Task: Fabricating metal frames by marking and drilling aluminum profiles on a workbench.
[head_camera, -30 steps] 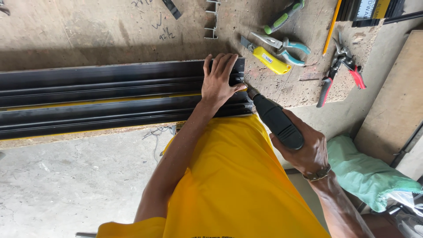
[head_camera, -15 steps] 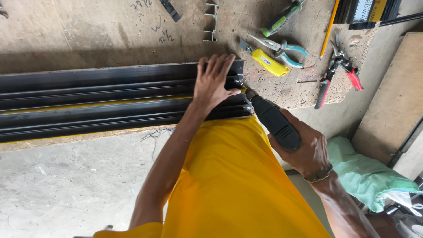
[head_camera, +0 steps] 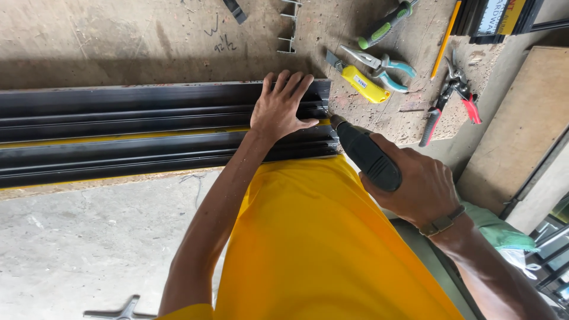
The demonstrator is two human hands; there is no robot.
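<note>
Long black metal profiles lie side by side across a worn wooden bench, their right ends near the middle of the view. My left hand presses flat on top of them close to that end, fingers spread. My right hand grips a black power drill whose tip meets the end face of the profiles just right of my left thumb. A watch strap sits on my right wrist. My yellow shirt fills the lower middle of the view.
On the bench to the right lie a yellow utility knife, teal-handled pliers, red-handled snips, a green-handled screwdriver and a pencil. A wooden board leans at right. Concrete floor lies below.
The view has shifted slightly. My left hand stays pressed on the profiles and the drill stays at their end; its tip sits a little closer to the end face.
</note>
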